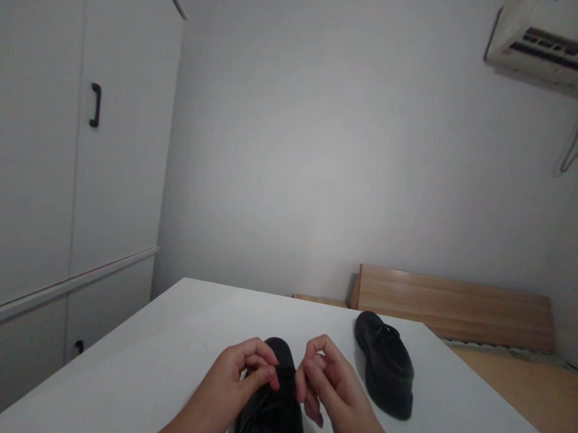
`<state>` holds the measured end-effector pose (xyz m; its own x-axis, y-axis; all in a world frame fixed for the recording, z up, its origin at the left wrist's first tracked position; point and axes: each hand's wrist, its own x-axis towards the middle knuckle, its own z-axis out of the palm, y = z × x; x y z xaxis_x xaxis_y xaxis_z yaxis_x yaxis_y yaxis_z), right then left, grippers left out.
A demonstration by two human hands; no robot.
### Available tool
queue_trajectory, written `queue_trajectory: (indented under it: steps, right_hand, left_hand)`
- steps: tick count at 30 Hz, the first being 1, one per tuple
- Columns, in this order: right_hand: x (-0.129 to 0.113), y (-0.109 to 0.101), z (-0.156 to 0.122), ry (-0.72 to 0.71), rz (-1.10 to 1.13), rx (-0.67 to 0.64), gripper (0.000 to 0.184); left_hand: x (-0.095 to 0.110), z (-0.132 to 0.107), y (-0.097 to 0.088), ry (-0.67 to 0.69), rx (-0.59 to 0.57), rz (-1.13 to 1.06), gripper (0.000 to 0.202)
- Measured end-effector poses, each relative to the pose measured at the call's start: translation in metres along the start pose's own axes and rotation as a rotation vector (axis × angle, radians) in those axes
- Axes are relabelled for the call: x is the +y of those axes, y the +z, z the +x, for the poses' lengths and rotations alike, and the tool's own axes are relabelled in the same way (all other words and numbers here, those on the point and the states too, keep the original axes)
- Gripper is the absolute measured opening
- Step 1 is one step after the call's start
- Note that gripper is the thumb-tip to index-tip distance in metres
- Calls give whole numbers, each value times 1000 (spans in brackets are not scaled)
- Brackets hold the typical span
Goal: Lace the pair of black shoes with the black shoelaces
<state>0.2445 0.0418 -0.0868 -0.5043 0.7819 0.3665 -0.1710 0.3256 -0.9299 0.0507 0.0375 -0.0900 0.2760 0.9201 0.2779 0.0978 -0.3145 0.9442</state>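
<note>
A black lace-up shoe (279, 418) rests on the white table (195, 320) directly in front of me, its toe pointing away and its near end cut off by the frame. Over the shoe's left side, my left hand (248, 370) is closed in a pinch on a black shoelace, which barely stands out against the dark upper. Across from it, my right hand (325, 385) pinches at the shoe's right edge with curled fingers, also on the shoelace. A second black shoe (385, 365), its lace tied, lies to the right, apart from both hands.
White cabinet doors (125, 141) with dark handles stand on the left. Beyond the table's right edge is a wooden headboard (456, 304) with a tan bed surface (524, 389). An air conditioner (546, 45) hangs high on the right wall.
</note>
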Motion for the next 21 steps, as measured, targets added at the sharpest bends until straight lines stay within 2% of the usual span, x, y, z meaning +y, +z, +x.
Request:
queue_trajectory:
  steps: [2, 6, 8, 12, 15, 18, 21]
  right_hand:
    - [0, 12, -2, -61, -37, -31, 32]
    - [4, 25, -6, -154, -113, -18, 28]
    - [3, 24, -7, -199, -181, 6, 26]
    - [-2, 11, -7, -320, -461, 60, 17]
    - [-1, 2, -4, -259, -582, 78, 18]
    - [4, -1, -2, -176, -618, 81, 6]
    - [6, 0, -3, -209, -670, 139, 14]
  left_hand:
    - [7, -4, 6, 19, -20, 77, 17]
    - [12, -9, 12, 127, -69, 161, 30]
    - [11, -9, 13, 121, -49, 173, 29]
    - [6, -9, 12, 70, -13, 104, 21]
    - [4, -9, 10, 80, -7, 39, 18]
    - [5, -9, 9, 125, -17, 45, 18]
    - [8, -11, 9, 148, 20, 123, 19]
